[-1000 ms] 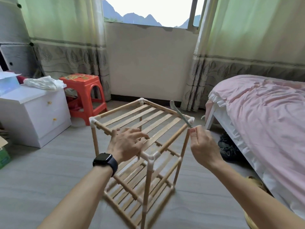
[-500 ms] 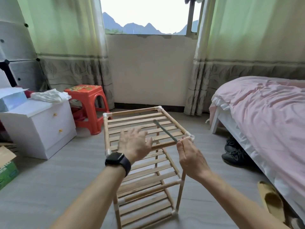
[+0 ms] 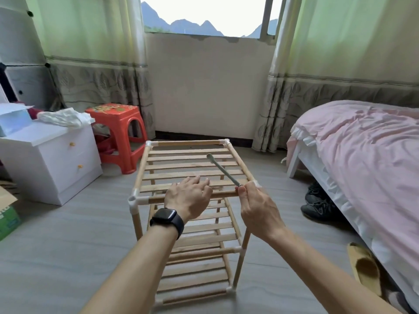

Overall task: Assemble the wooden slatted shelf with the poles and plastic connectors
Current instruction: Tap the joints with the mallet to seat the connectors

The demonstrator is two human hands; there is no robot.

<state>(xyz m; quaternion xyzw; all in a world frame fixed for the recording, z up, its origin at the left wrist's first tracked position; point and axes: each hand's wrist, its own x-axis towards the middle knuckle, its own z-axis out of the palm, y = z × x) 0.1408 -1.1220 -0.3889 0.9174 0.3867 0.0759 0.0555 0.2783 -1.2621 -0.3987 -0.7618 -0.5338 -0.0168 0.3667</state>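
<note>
On the floor mid-room, head view: the shelf (image 3: pixel 190 173) stands assembled. The left hand (image 3: pixel 189 198) lies flat, fingers (image 3: pixel 199 181) spread loose on the near top slats, grasping nothing. The right hand (image 3: pixel 257 206) pinches a thin tool (image 3: pixel 223 169) at the near right corner. Steady the frame while seating that connector (image 3: pixel 257 183), probably.

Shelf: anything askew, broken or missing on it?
Nothing stands out. The shelf stands upright on the floor, slats parallel, white connectors at the visible corners. The left hand rests on its front rail; the right hand holds a thin tool.
</note>
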